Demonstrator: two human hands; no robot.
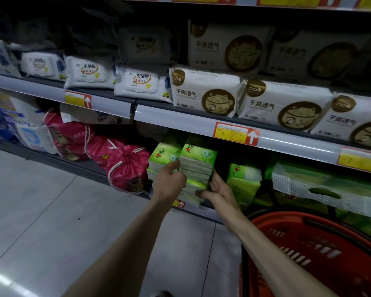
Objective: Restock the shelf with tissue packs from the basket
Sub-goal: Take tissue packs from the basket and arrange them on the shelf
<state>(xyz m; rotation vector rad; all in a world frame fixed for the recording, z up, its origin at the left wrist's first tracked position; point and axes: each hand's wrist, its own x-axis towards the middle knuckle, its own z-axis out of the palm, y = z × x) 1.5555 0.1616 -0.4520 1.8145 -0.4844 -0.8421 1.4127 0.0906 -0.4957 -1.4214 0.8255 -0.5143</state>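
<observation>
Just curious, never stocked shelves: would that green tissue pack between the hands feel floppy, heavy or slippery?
Probably light and squashy: the green tissue pack shows stacked soft paper bundles under thin film. The glossy wrap may slip, perhaps why the left hand and right hand both hold it.

Both hands (169, 181) (219, 192) grip stacked green tissue packs (198, 162).

Pink drawstring bags (126, 166) sit below white cat-print packs (206, 93) and wipes (141, 84).
</observation>
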